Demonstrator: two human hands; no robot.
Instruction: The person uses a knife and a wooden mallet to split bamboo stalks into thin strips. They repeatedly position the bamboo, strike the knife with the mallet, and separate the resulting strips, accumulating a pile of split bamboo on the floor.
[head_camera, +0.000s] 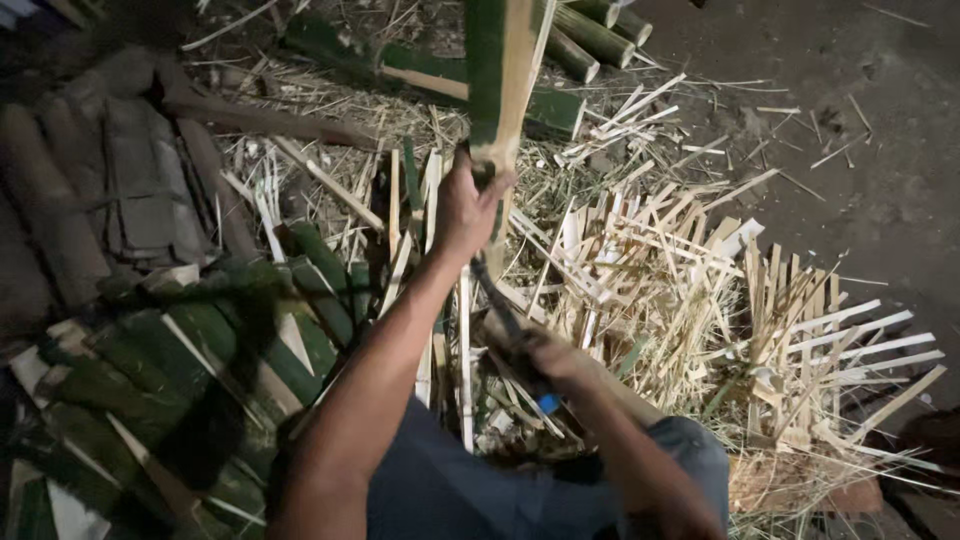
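The left hand (465, 205) is clenched around the lower end of a tall split length of green bamboo with a pale cut face (500, 70), holding it roughly upright, and that bamboo piece is basically the centre of the whole scene. Just below it, the right hand (545, 355) is wrapped tight around the handle of a dark-bladed knife (497, 295), whose blade angles up toward the bottom of the bamboo; it's blurry, so I can't tell if the edge is actually touching it.

To the right of the bamboo sits a big heap of thin pale bamboo slats and splinters (700, 290). To its lower left is a stack of wider green-skinned bamboo pieces (200, 370). Behind it, further from the person, lie a few round green bamboo poles (590, 35) on the dark dirt ground (850, 150).
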